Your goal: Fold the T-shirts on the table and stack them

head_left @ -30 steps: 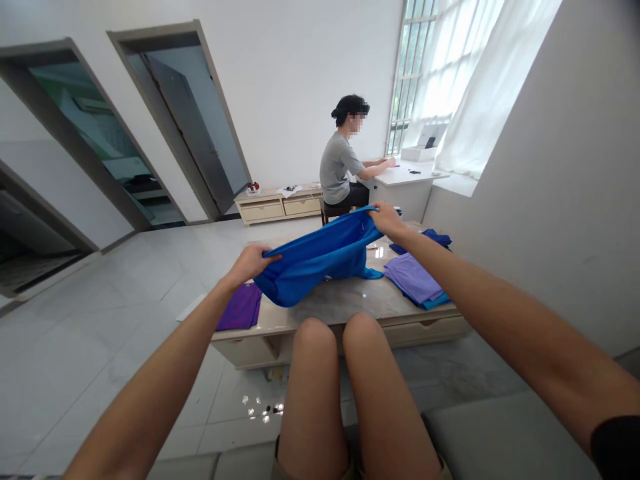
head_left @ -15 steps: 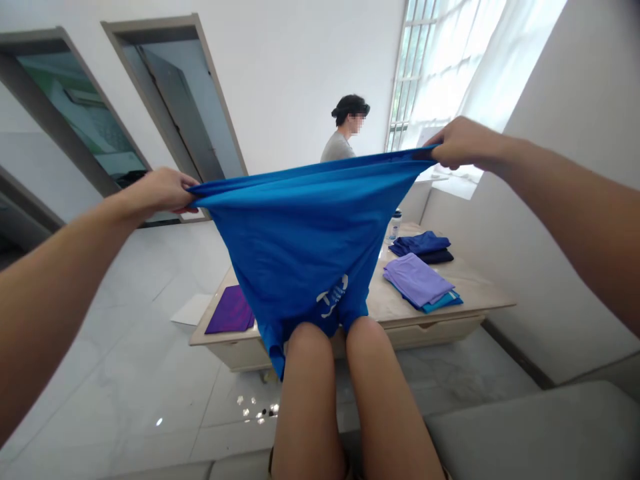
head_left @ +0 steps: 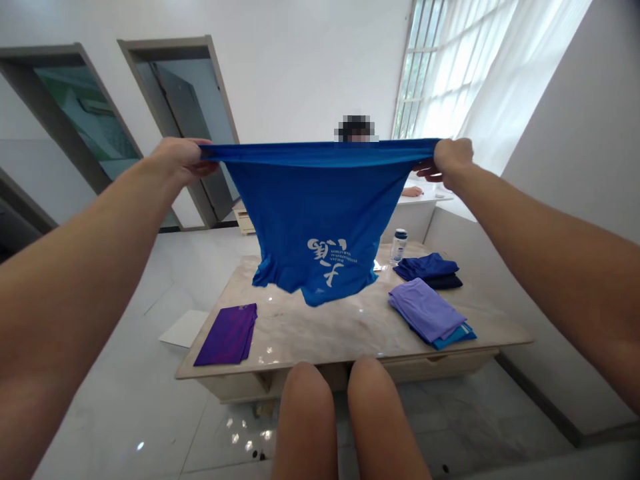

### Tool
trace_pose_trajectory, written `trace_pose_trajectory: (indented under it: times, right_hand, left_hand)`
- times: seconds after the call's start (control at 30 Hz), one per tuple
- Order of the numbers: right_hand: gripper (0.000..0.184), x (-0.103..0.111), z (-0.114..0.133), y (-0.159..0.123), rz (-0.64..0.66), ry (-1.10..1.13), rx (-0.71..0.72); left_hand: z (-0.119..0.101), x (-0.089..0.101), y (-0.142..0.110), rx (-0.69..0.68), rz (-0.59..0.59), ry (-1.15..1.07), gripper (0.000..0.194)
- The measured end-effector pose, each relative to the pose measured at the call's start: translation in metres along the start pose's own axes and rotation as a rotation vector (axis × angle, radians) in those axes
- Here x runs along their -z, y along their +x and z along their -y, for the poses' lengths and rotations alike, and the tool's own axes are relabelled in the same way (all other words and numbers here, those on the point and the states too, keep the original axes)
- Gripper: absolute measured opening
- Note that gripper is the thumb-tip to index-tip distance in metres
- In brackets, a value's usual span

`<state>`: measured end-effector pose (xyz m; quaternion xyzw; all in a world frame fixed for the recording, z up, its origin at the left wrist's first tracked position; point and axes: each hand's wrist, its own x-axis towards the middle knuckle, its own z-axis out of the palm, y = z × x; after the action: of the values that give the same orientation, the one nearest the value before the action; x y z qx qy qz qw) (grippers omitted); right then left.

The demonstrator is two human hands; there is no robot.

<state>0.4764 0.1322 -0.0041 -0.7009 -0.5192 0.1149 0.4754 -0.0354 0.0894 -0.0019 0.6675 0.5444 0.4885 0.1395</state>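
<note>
A blue T-shirt (head_left: 320, 207) with white printed characters, upside down from my view, is stretched between my two hands above the table. My left hand (head_left: 183, 159) is closed on its upper left corner. At the upper right corner my right hand (head_left: 450, 160) pinches the cloth, some fingers hanging below the edge. The pulled edge runs nearly level, and the lower part hangs in loose, uneven folds, apart from the tabletop.
The marble-topped table (head_left: 320, 333) bears a folded purple cloth (head_left: 227, 333), a folded lilac garment (head_left: 425, 310) on blue cloth, a dark blue garment (head_left: 427, 270) and a bottle (head_left: 399, 245). Behind, a person (head_left: 356, 130) sits at a white desk (head_left: 430, 193).
Both hands have swung the T-shirt away from my knees and levelled its top edge. Its hem now hangs over the table, with the white lettering showing. My view has tilted slightly.
</note>
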Motion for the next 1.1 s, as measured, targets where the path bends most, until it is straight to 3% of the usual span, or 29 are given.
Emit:
trace_pose_trajectory:
  times: [0.1,0.2,0.27,0.33,0.4,0.43,0.53,0.6,0.7,0.77,0.87,0.93,1.0,1.1]
  right_hand:
    - [0.070,0.015,-0.011,-0.006,0.031,-0.159,0.123]
    - [0.054,0.012,-0.042,-0.046,0.026,-0.281,0.298]
    - [0.041,-0.001,-0.072,-0.088,0.003,-0.442,0.413]
    - [0.051,-0.026,-0.111,-0.134,0.028,-0.634,0.443]
    - [0.060,-0.060,-0.158,-0.176,0.185,-0.778,0.442]
    - [0.056,-0.079,-0.184,-0.195,0.268,-0.821,0.419]
    - [0.049,-0.135,-0.263,-0.238,0.486,-0.804,0.330]
    - [0.045,-0.164,-0.313,-0.260,0.561,-0.779,0.270]
    - [0.042,-0.180,-0.371,-0.285,0.649,-0.697,0.290]
    - [0.040,-0.175,-0.394,-0.292,0.727,-0.600,0.340]
    - [0.031,-0.165,-0.400,-0.283,0.869,-0.430,0.362]
    - [0.037,-0.175,-0.391,-0.266,0.866,-0.389,0.350]
    - [0.045,-0.206,-0.379,-0.247,0.747,-0.428,0.371]
    - [0.055,-0.278,-0.370,-0.230,0.556,-0.507,0.445]
  left_hand:
    - [0.009,-0.003,0.000,-0.064,-0.112,-0.076,0.020]
    - [0.028,-0.013,-0.014,-0.034,-0.297,-0.151,0.025]
    - [0.048,-0.028,-0.041,0.065,-0.399,-0.130,0.032]
    - [0.081,-0.050,-0.086,0.113,-0.425,-0.066,0.036]
    - [0.125,-0.080,-0.141,0.134,-0.340,-0.017,0.029]
    - [0.150,-0.097,-0.170,0.138,-0.311,0.006,0.028]
    - [0.225,-0.145,-0.249,0.197,-0.202,0.115,0.027]
    - [0.269,-0.168,-0.291,0.289,-0.132,0.162,0.027]
    - [0.317,-0.184,-0.339,0.383,0.010,0.152,0.028]
    - [0.334,-0.183,-0.357,0.377,0.208,0.124,0.027]
    - [0.342,-0.178,-0.352,0.285,0.468,0.131,0.031]
    - [0.340,-0.186,-0.325,0.200,0.506,0.167,0.033]
    - [0.341,-0.210,-0.289,0.112,0.476,0.217,0.040]
    - [0.354,-0.267,-0.242,-0.022,0.450,0.353,0.054]
